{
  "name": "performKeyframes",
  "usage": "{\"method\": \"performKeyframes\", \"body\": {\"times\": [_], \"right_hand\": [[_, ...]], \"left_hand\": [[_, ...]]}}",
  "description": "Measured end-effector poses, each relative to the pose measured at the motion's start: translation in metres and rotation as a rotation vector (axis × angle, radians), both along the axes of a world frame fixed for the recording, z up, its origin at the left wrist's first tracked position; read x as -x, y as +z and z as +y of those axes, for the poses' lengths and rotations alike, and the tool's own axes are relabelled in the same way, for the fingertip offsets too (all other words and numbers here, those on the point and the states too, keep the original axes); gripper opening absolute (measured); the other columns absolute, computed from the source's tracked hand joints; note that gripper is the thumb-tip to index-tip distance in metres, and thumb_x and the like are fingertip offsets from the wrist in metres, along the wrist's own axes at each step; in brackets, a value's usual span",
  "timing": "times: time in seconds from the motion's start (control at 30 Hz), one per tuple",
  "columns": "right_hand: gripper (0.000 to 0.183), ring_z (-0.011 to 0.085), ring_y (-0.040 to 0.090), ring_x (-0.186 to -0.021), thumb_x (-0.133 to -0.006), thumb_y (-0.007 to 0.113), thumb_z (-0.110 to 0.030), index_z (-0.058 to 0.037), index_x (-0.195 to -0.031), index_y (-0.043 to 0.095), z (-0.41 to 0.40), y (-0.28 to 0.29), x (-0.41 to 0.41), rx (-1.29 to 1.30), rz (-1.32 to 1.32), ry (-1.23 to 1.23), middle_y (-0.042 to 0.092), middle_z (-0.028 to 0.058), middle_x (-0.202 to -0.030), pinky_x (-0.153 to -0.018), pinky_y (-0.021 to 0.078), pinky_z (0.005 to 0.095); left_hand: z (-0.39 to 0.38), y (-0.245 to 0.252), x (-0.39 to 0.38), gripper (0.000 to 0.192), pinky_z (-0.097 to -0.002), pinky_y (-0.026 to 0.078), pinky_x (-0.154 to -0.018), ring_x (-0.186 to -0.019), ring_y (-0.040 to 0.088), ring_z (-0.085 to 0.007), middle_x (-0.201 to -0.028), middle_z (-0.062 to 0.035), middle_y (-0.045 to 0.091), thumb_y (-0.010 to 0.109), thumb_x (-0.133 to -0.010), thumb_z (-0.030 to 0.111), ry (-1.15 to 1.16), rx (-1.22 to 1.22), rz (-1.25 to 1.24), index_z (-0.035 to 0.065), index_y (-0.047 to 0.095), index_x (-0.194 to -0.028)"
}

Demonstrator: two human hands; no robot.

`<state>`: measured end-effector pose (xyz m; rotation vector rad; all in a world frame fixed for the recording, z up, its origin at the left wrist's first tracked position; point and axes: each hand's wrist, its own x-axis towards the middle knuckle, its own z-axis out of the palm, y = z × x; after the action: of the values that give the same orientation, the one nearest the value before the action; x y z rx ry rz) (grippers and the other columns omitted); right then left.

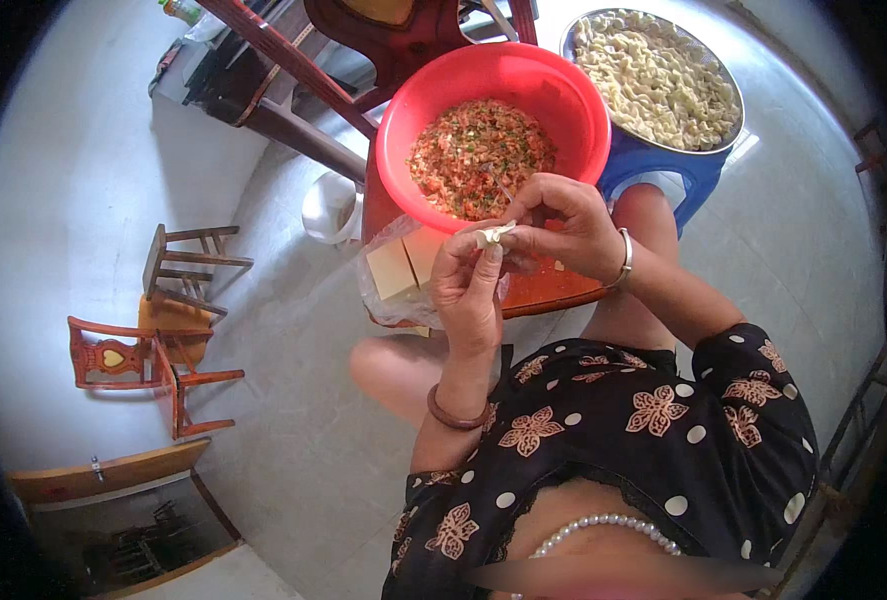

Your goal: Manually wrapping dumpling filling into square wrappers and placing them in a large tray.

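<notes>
A small folded dough wrapper (494, 235), like a wonton, is pinched between the fingertips of both hands. My left hand (467, 289) grips it from below, thumb against its front. From the right, my right hand (563, 225) presses its edge with thumb and fingers. A thin metal utensil (499, 184) runs from beside my right fingers towards the filling; its lower end is unclear. The minced filling (481, 150), flecked orange and green, lies in a red plastic basin (582, 97). Stacked square wrappers (391, 268) in a clear plastic bag (383, 306) sit left of my left hand, partly hidden by it.
The basin and wrappers stand on a wooden chair seat (541, 296). At the back right, a round metal sieve (742, 112) full of folded wontons (657, 79) tops a blue plastic stool (702, 176). A white bucket (331, 214) and wooden chairs (177, 360) are to the left.
</notes>
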<state>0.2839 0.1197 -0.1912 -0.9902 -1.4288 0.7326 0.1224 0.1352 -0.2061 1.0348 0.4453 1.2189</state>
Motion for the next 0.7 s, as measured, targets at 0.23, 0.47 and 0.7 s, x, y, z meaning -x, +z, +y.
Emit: {"method": "performKeyframes", "body": {"times": [0.23, 0.47, 0.7], "right_hand": [[0.013, 0.0171, 0.064, -0.070, -0.077, 0.074, -0.007, -0.0032, -0.086, 0.065, -0.002, 0.006, 0.004, -0.266, -0.161, -0.059, 0.062, 0.0058, -0.080, -0.061, 0.0516, 0.0283], [0.012, 0.0174, 0.063, -0.072, -0.077, 0.075, -0.009, -0.0062, -0.084, 0.065, 0.000, 0.009, -0.007, -0.206, -0.235, 0.002, 0.061, 0.0058, -0.081, -0.062, 0.0512, 0.0289], [0.017, 0.0135, 0.058, -0.071, -0.076, 0.077, -0.010, -0.0047, -0.090, 0.068, 0.003, 0.004, -0.006, -0.118, -0.138, -0.076, 0.059, 0.0035, -0.081, -0.061, 0.0476, 0.0256]], "left_hand": [[0.002, 0.003, 0.002, 0.016, -0.0263, 0.055, -0.064, -0.075, 0.065, -0.0150, -0.097, -0.0104, 0.064, 0.050, -0.097, 0.010, 0.007, 0.088, 0.000, -0.0017, 0.058, -0.105], [0.003, 0.004, 0.006, 0.021, -0.0317, 0.058, -0.064, -0.072, 0.066, -0.0177, -0.091, -0.0091, 0.065, 0.048, -0.098, 0.013, -0.048, 0.016, 0.203, -0.0024, 0.059, -0.108], [-0.002, 0.014, -0.001, 0.023, -0.0316, 0.058, -0.066, -0.073, 0.067, -0.0187, -0.095, -0.0112, 0.066, 0.049, -0.098, 0.012, -0.044, 0.025, 0.206, -0.0035, 0.058, -0.112]]}}
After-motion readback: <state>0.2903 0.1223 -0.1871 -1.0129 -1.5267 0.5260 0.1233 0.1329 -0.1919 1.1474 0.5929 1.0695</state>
